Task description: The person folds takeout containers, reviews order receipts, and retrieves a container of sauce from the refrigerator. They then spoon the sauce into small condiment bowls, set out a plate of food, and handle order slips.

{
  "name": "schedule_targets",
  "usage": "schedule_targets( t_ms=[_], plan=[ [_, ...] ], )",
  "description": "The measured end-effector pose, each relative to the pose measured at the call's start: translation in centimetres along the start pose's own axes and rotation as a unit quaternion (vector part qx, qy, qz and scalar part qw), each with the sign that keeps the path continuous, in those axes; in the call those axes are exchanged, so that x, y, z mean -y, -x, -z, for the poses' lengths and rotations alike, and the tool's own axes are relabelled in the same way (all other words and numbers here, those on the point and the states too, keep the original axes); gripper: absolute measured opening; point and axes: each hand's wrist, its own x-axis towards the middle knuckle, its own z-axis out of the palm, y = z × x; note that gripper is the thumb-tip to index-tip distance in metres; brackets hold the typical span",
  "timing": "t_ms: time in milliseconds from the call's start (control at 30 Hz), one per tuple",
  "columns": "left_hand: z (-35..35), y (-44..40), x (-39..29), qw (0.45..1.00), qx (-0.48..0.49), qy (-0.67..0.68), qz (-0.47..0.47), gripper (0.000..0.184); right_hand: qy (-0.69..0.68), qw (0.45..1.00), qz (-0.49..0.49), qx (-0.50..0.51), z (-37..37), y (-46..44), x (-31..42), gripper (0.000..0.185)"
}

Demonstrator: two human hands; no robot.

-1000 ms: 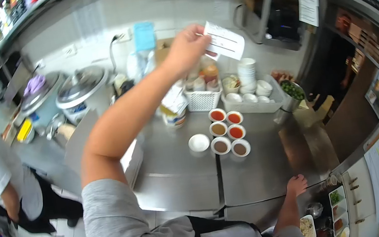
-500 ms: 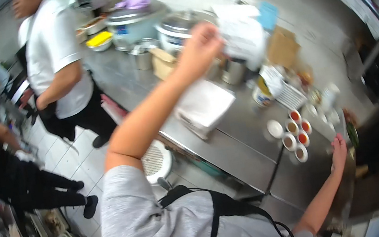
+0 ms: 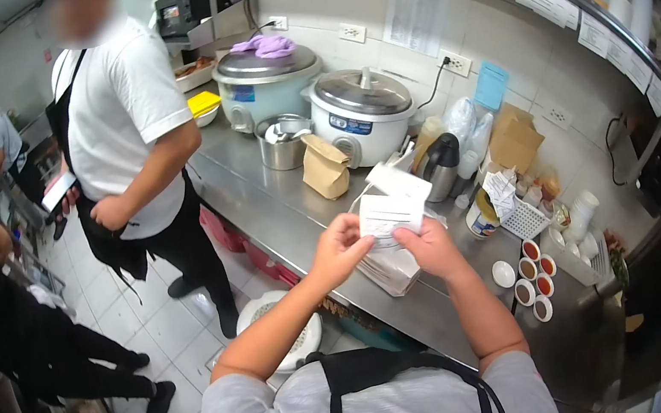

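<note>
A printed paper receipt is stretched between my two hands, above the counter. My left hand pinches its left edge between thumb and fingers, while my right hand grips the lower right edge. Another white flap of paper sticks up behind it; whether it is the same strip, I cannot tell. Just below my hands a white paper bag lies on the steel counter, partly hidden by the receipt and my right hand. A folded brown paper bag stands beyond my left hand.
Two large rice cookers stand along the wall, a steel pot before them. To the right are several small sauce cups, a white basket and a thermos. A person in a white shirt holds a phone at left.
My left hand has come down from its raised position with the receipt. My right hand has moved left from beside the sauce cups and now holds the receipt too.
</note>
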Motion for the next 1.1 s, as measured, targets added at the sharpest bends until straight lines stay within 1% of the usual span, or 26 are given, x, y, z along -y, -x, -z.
schedule_targets(
  t_ms=[33, 133, 167, 233, 300, 400, 433, 500, 533, 600, 633, 667, 700, 733, 767, 800, 833, 900, 933, 967, 1000, 1067, 1100],
  plan=[
    [1.1, 0.0, -0.5, 0.999, 0.001, 0.035, 0.008, 0.028, -0.002, 0.999, -0.015, 0.030, -0.4, -0.7, 0.4, 0.023],
    [3.4, -0.5, -2.1, 0.991, -0.010, 0.098, 0.089, 0.040, -0.008, 0.992, -0.047, 0.119, -1.6, -2.3, 0.2, 0.023],
    [4.3, -0.4, -2.3, 0.977, -0.028, 0.170, 0.128, 0.041, -0.008, 0.988, -0.054, 0.145, -1.8, -2.8, -0.1, 0.023],
    [5.2, -0.5, -2.1, 0.926, -0.043, 0.308, 0.215, 0.044, 0.041, 0.983, -0.019, 0.181, -2.0, -3.6, -1.6, 0.025],
    [4.8, -1.1, -1.6, 0.966, -0.146, 0.151, 0.150, 0.039, 0.100, 0.976, -0.005, 0.192, -1.7, -4.1, -1.7, 0.025],
    [4.6, -1.8, -0.1, 0.967, -0.194, 0.129, 0.105, 0.034, 0.185, 0.962, -0.129, 0.153, -0.3, -5.0, -0.3, 0.019],
    [4.3, -1.8, 0.7, 0.967, -0.206, 0.116, 0.094, 0.034, 0.262, 0.955, -0.074, 0.117, 0.5, -5.3, -0.7, 0.017],
    [3.8, -2.0, 1.9, 0.966, -0.226, 0.099, 0.074, 0.033, 0.415, 0.908, 0.038, 0.055, 3.1, -6.6, -2.5, 0.013],
    [3.7, -2.1, 2.0, 0.966, -0.233, 0.092, 0.067, 0.033, 0.427, 0.901, 0.081, 0.010, 4.9, -7.4, -3.5, 0.009],
    [3.9, -1.9, 1.9, 0.961, -0.261, 0.077, 0.045, 0.030, 0.430, 0.901, 0.046, -0.026, 9.4, -9.5, -2.6, 0.008],
    [4.1, -1.9, 1.9, 0.957, -0.280, 0.072, 0.028, 0.028, 0.450, 0.891, 0.006, -0.060, 11.9, -10.8, -1.2, 0.010],
    [4.7, -1.8, 2.3, 0.946, -0.314, 0.076, 0.012, 0.028, 0.423, 0.899, 0.032, -0.105, 15.1, -12.2, -0.6, 0.015],
    [5.9, -1.2, 3.0, 0.944, -0.316, 0.086, 0.030, 0.028, 0.437, 0.887, 0.075, -0.131, 17.1, -12.9, 3.1, 0.017],
    [5.8, -0.7, 2.6, 0.939, -0.333, 0.086, 0.028, 0.028, 0.398, 0.896, -0.023, -0.194, 18.9, -13.2, 7.0, 0.020],
    [6.4, 0.1, 3.0, 0.931, -0.352, 0.086, 0.050, 0.029, 0.347, 0.894, 0.082, -0.271, 22.9, -14.8, 6.6, 0.024],
    [7.4, 1.0, 4.1, 0.928, -0.358, 0.087, 0.058, 0.028, 0.304, 0.891, 0.108, -0.319, 24.7, -15.3, 9.6, 0.029],
    [8.1, 2.0, 4.9, 0.916, -0.388, 0.088, 0.058, 0.027, 0.279, 0.876, 0.165, -0.357, 28.5, -17.3, 10.6, 0.030],
    [8.8, 4.0, 6.0, 0.893, -0.434, 0.093, 0.070, 0.026, 0.221, 0.854, 0.226, -0.413, 31.1, -17.9, 14.5, 0.034],
    [10.0, 5.5, 7.1, 0.884, -0.449, 0.106, 0.076, 0.030, 0.209, 0.833, 0.234, -0.456, 32.0, -18.2, 15.5, 0.035],
    [10.2, 6.6, 7.4, 0.876, -0.467, 0.089, 0.077, 0.028, 0.196, 0.810, 0.242, -0.496, 32.8, -18.6, 16.0, 0.038],
    [10.3, 7.7, 7.4, 0.871, -0.479, 0.080, 0.071, 0.029, 0.180, 0.806, 0.231, -0.514, 33.6, -18.9, 16.1, 0.039],
    [10.6, 9.5, 7.2, 0.830, -0.548, 0.060, 0.080, 0.029, 0.148, 0.797, 0.208, -0.547, 34.8, -19.7, 16.2, 0.042],
    [10.8, 10.4, 7.2, 0.808, -0.581, 0.051, 0.085, 0.029, 0.147, 0.800, 0.206, -0.543, 35.1, -20.0, 16.0, 0.043]
  ],
)
